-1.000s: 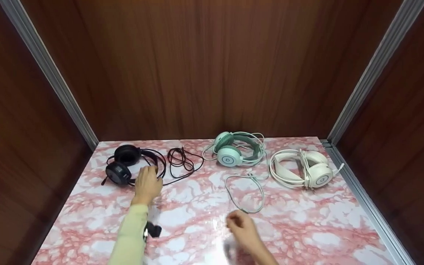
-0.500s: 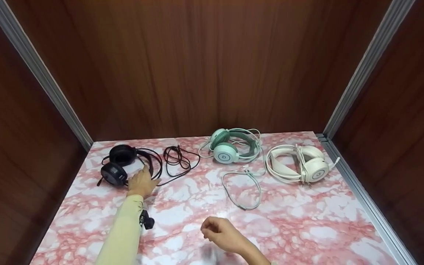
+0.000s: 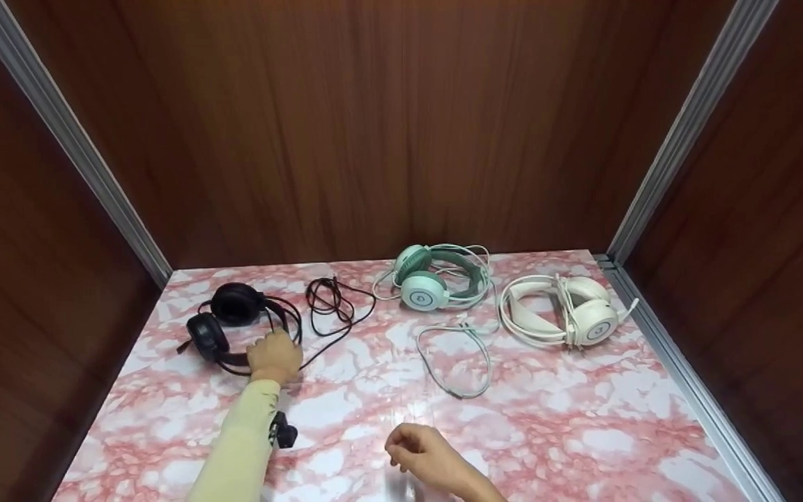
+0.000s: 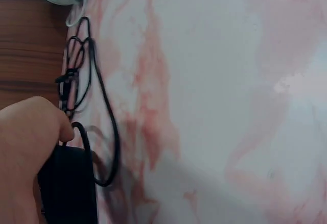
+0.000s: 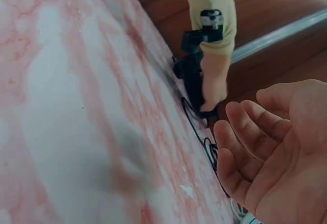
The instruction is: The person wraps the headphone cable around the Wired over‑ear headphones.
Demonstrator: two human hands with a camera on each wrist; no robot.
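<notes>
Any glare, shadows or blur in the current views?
Head view: faint glare on the pink-white marbled table near the right hand; left wrist view: soft grey shadow beside the black over-ear headset; right wrist view: blurry shadow on the table, the yellow-sleeved left hand slightly blurred.

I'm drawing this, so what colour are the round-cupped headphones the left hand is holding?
The round-cupped headphones look black, best seen in the head view.
</notes>
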